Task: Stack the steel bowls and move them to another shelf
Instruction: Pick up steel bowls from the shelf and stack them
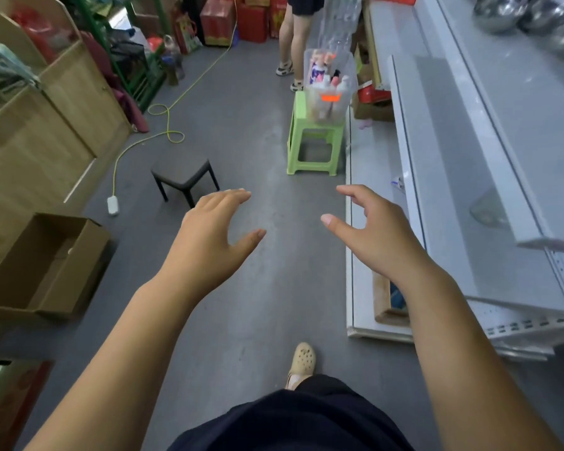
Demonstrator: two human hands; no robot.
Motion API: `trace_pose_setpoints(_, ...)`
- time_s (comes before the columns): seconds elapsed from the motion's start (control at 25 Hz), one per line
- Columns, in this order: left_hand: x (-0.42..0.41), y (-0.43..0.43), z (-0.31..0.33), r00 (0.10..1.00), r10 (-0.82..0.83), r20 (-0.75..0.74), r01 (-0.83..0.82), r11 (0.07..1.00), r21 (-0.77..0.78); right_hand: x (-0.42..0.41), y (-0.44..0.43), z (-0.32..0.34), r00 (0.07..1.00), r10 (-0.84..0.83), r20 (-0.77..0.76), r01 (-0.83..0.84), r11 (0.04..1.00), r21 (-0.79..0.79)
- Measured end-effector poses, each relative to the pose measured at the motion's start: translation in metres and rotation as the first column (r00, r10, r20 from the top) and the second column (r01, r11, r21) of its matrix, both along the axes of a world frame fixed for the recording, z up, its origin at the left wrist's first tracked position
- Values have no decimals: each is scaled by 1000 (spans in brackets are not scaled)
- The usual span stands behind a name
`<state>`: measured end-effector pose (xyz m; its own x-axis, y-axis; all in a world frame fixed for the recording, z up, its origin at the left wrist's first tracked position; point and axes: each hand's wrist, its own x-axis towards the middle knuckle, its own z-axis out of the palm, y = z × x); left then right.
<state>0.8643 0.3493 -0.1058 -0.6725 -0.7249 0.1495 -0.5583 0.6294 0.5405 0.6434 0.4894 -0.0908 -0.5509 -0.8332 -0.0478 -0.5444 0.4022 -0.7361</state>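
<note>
The left hand [209, 229] and the right hand [372, 232] are held out over the grey floor [258, 141], and both hold nothing. The fingers of both are spread and only loosely curved. The steel bowls [528, 17] stand on the top white shelf [502, 109] at the far right, well apart from both hands. A green stool [310, 148] and a black stool [183, 177] stand ahead.

Green stool [313, 138] bearing clear bin [331, 89]; black stool [184, 177]; cardboard box [43, 265]
</note>
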Motion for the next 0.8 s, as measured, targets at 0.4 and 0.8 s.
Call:
trace_pose_setpoints(0.4,-151,-149,10,989,84,-122,-86,996,-11,-147,-165,25,978,167,-126,-150,980,131)
trace_pose_setpoints(0.8,-305,-350,31,957,-284,-62,278,957,-82,-248,-292,39,967,-222,-124,229,972,45)
